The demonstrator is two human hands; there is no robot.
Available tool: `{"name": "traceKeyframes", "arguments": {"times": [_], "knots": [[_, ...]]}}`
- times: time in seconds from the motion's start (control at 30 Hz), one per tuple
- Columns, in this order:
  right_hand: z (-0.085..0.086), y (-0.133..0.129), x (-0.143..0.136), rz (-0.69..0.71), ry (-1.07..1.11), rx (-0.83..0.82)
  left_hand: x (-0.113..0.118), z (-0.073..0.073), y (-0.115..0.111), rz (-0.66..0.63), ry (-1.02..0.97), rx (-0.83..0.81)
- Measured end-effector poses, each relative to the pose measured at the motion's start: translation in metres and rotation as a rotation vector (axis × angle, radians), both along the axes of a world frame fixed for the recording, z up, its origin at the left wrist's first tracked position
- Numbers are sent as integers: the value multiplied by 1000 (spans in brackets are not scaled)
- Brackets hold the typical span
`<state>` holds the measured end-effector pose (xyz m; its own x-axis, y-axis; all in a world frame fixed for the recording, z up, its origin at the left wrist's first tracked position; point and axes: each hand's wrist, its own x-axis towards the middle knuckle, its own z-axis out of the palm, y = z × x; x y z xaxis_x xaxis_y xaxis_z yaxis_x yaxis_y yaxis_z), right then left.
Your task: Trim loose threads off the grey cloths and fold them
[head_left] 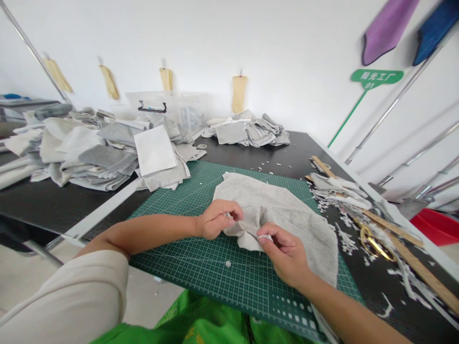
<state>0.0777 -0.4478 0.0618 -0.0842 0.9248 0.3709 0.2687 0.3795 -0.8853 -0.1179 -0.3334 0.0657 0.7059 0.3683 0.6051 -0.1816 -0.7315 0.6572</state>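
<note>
A light grey piece of fabric (287,210) lies spread over a green cutting mat (186,272), its near edge lifted and bunched. My left hand (218,219) pinches that raised edge between thumb and fingers. Close by on the right, my right hand (285,251) grips the same edge, with a small whitish bit showing at its fingertips. Between the two hands the cloth is puckered. A small white scrap (228,263) rests on the mat in front of them.
Folded grey cloths (103,162) are heaped at the left, another pile (247,131) at the back. Gold-handled scissors (375,243), wooden rulers (423,272) and fabric shreds (346,239) lie along the right side. A clear plastic box (175,105) stands by the wall.
</note>
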Motion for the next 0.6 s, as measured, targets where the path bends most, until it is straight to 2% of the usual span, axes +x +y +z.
{"name": "traceKeyframes", "arguments": {"times": [0.1, 0.17, 0.23, 0.3, 0.4, 0.5, 0.6], "knots": [[-2, 9, 7, -119, 63, -48, -1, 8, 16, -104, -36, -123], [-1, 17, 15, -214, 99, -45, -3, 16, 26, -191, -24, -96], [4, 26, 24, -308, 145, -3, -4, 22, 36, -155, -3, -13], [13, 34, 33, -396, 227, 75, -6, 24, 49, 70, 51, 41], [35, 45, 45, -497, 421, 212, -7, 15, 73, 498, 250, 54], [56, 54, 56, -596, 587, 359, -9, 0, 95, 727, 427, 86], [70, 60, 65, -714, 660, 534, -11, -8, 103, 825, 505, 160]]}}
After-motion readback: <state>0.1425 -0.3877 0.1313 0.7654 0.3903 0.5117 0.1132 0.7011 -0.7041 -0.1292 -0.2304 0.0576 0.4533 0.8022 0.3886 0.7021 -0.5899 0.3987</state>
